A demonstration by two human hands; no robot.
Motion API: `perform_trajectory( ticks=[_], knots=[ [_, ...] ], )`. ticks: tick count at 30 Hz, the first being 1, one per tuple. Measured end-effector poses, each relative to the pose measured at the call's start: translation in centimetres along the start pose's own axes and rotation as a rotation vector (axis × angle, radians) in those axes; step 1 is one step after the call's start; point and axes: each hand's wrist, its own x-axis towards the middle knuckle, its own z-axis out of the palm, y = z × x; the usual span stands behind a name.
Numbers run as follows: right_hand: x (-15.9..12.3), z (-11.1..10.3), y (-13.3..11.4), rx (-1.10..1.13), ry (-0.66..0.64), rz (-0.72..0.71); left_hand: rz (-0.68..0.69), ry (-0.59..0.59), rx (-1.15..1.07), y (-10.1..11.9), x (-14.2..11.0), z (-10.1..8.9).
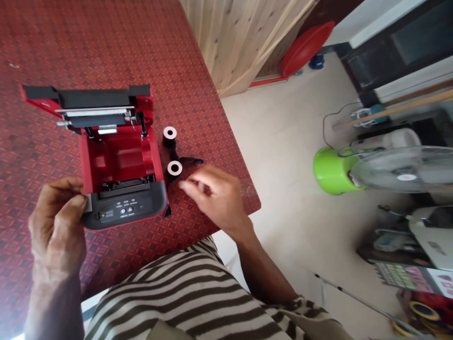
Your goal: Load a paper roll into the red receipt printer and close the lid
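A red and black label printer [122, 158] stands on the table with its lid [95, 99] raised and its red inner bay exposed. My left hand [58, 224] is at the printer's near left corner, its thumb and fingers closed on a small flat grey piece [88, 203] against the black button panel [127, 208]. Right of the printer stand two upright rolls of black ribbon with white cores, a farther roll [170, 136] and a nearer roll [174, 169]. Beside the nearer one is my right hand [215, 198], fingers curled and tips together; whatever is between them is hidden.
The red patterned table [198, 113] ends in an edge just right of my right hand. Wooden boards [233, 38] adjoin its far side. On the floor stand a green bucket [331, 172], a fan [403, 170] and a red basin [307, 47].
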Motion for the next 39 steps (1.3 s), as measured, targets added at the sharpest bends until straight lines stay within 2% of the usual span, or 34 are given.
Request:
perform_trajectory(
  ticks=[1, 3, 5, 7, 11, 14, 18, 21, 25, 28, 32, 39],
  knots=[
    [-0.3, 0.6, 0.0, -0.015, -0.107, 0.039, -0.002, 0.009, 0.002, 0.1, 0.0, 0.1],
    [-0.7, 1.9, 0.0, -0.06, -0.158, 0.13, -0.013, 0.006, -0.004, 0.1, -0.1, 0.3],
    [-0.7, 3.1, 0.1, -0.064, -0.097, 0.184, -0.005, 0.005, -0.004, 0.0, -0.1, 0.4],
    [-0.2, 4.1, 0.1, -0.04, -0.061, 0.178, 0.009, 0.006, 0.003, -0.1, -0.2, 0.4],
    [0.8, 4.7, 0.2, 0.091, -0.012, 0.154, 0.027, 0.02, 0.012, -0.3, -0.3, 0.3],
    [1.0, 4.0, 0.4, 0.318, -0.001, 0.23, 0.018, 0.034, 0.033, -0.3, -0.4, 0.3],
    [0.8, 1.4, 0.2, 0.812, -0.083, 0.394, -0.014, -0.001, 0.0, -0.7, -0.2, 0.2],
    [0.8, -0.7, -0.7, 1.145, -0.138, 0.39, -0.02, -0.013, -0.017, -1.0, 0.1, 0.0],
    [1.3, -1.7, -2.4, 1.343, -0.275, 0.355, -0.034, -0.019, 0.021, -0.7, 0.1, -0.2],
    [1.9, -1.5, -3.3, 1.328, -0.336, 0.313, -0.078, -0.044, 0.041, -0.2, -0.2, -0.3],
    [2.5, -1.3, -4.0, 1.168, -0.345, 0.269, -0.083, -0.069, 0.027, -0.3, -0.5, -0.5],
    [3.1, -2.8, -4.9, 0.936, -0.394, 0.252, -0.033, -0.131, 0.019, -0.9, -0.1, -0.9]
  ],
)
